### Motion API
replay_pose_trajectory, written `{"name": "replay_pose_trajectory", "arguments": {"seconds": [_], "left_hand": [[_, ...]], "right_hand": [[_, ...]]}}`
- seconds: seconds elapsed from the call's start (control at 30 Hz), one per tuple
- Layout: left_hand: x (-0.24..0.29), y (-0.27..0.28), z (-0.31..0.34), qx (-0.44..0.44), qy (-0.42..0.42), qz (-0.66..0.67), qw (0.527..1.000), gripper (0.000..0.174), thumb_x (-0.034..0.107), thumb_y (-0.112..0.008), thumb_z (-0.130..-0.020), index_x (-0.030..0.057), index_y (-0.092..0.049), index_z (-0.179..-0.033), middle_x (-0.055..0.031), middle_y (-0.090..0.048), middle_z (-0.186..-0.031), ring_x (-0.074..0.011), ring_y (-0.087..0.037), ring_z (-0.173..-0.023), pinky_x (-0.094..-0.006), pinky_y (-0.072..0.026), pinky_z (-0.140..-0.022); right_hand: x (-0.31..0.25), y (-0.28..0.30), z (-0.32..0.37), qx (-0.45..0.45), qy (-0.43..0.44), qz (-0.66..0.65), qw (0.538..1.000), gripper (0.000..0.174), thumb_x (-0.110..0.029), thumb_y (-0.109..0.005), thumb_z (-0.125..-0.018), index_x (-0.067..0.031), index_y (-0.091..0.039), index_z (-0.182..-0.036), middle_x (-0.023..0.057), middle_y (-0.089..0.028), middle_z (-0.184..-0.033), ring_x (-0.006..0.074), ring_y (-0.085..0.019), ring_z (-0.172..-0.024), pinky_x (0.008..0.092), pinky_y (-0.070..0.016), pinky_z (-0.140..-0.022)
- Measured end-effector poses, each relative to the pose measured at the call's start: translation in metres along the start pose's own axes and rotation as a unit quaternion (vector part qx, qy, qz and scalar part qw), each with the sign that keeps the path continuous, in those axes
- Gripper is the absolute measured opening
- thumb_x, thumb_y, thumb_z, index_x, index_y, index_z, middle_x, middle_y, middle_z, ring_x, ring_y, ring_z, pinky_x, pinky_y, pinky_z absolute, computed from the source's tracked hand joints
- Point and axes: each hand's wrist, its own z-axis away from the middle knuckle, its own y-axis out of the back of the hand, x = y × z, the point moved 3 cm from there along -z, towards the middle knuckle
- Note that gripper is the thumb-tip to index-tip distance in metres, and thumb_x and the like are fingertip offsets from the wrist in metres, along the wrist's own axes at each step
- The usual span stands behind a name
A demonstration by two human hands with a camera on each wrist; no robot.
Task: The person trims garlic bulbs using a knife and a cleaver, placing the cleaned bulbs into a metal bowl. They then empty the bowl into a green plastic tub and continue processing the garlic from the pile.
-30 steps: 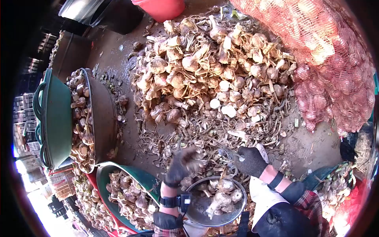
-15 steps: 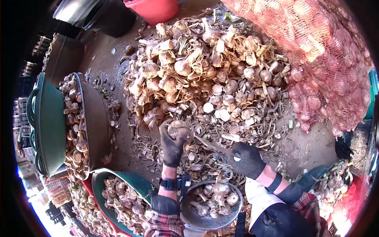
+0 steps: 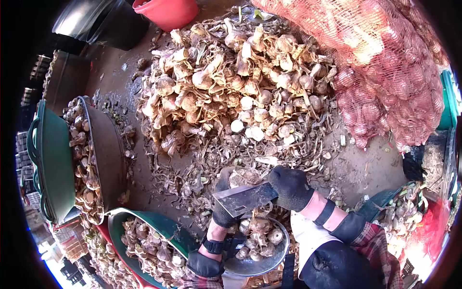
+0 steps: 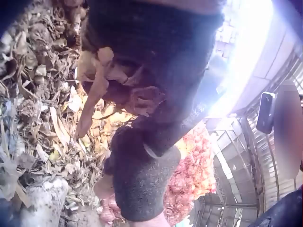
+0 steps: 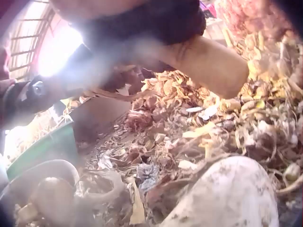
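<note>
My gloved left hand (image 3: 222, 202) grips a garlic bulb (image 3: 244, 177) over the trimmings in the head view. In my gloved right hand (image 3: 291, 188) is a knife with a broad, flat blade (image 3: 248, 198). The blade lies across the near side of the bulb and overlaps the left hand in this view. Dry leaf and husk (image 4: 97, 94) stick out from the left hand in the left wrist view. Just below the hands sits a metal bowl (image 3: 287, 248) with several trimmed garlic bulbs (image 3: 260, 226) inside.
A large garlic heap (image 3: 207, 91) lies ahead, with loose trimmings (image 3: 192, 176) around it. Right of it leans a red net sack (image 3: 375, 82). Green tubs (image 3: 55, 164) and a garlic-filled green basin (image 3: 168, 229) stand left. A red bucket (image 3: 168, 13) is at the back.
The left hand was blurred and low at first, then held a bulb out to the left. Now bulb and knife have come together above the bowl, the blade turned flat to view.
</note>
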Motion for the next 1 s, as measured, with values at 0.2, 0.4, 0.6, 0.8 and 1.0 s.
{"name": "replay_pose_trajectory", "arguments": {"seconds": [0.2, 0.4, 0.6, 0.8, 1.0], "left_hand": [[0.029, -0.02, -0.005, 0.003, 0.014, 0.034, 0.999, 0.038, 0.026, -0.081, -0.063, 0.008, -0.066, -0.094, -0.0148, -0.059, -0.1, -0.0344, -0.059, -0.085, -0.0419, -0.0472, -0.074], [0.028, -0.023, 0.004, -0.009, 0.139, 0.13, 0.982, 0.037, 0.021, -0.08, -0.066, 0.007, -0.067, -0.097, -0.0125, -0.061, -0.098, -0.0292, -0.059, -0.088, -0.038, -0.0479, -0.076], [0.007, -0.023, 0.024, 0.021, 0.235, 0.219, 0.947, 0.044, 0.019, -0.08, -0.069, 0.0037, -0.061, -0.106, -0.0091, -0.061, -0.102, -0.0222, -0.06, -0.09, -0.0347, -0.0473, -0.083], [0.048, -0.012, 0.019, 0.023, 0.175, 0.198, 0.964, 0.045, 0.023, -0.079, -0.07, 0.0008, -0.06, -0.104, -0.0078, -0.063, -0.097, -0.0188, -0.062, -0.086, -0.0339, -0.049, -0.081], [0.106, 0.013, 0.001, 0.007, 0.084, 0.043, 0.995, 0.061, 0.033, -0.082, -0.061, 0.0036, -0.056, -0.108, -0.0089, -0.063, -0.094, -0.0202, -0.062, -0.087, -0.0333, -0.0486, -0.082]], "right_hand": [[0.02, -0.011, 0.011, 0.032, 0.01, -0.037, 0.999, 0.035, -0.015, -0.072, -0.058, -0.0062, -0.053, -0.086, 0.0114, -0.052, -0.076, 0.0321, -0.058, -0.066, 0.0422, -0.046, -0.055], [0.027, -0.02, 0.012, 0.035, 0.019, -0.044, 0.998, 0.034, -0.014, -0.071, -0.057, -0.0068, -0.054, -0.085, 0.0113, -0.054, -0.077, 0.0319, -0.059, -0.067, 0.041, -0.047, -0.054], [0.023, -0.018, 0.007, 0.031, 0.027, -0.049, 0.998, 0.026, -0.019, -0.07, -0.064, -0.0088, -0.056, -0.083, 0.0095, -0.056, -0.074, 0.0296, -0.06, -0.064, 0.0383, -0.0482, -0.052], [0.021, -0.014, 0.005, -0.003, 0.033, -0.037, 0.999, 0.024, -0.019, -0.068, -0.066, -0.0076, -0.055, -0.082, 0.012, -0.057, -0.076, 0.0307, -0.061, -0.067, 0.0396, -0.0494, -0.055], [0.05, 0.008, 0.014, 0.064, -0.177, -0.01, 0.982, 0.016, -0.009, -0.069, -0.068, -0.0087, -0.055, -0.076, 0.0124, -0.056, -0.068, 0.0319, -0.061, -0.061, 0.04, -0.0492, -0.054]]}}
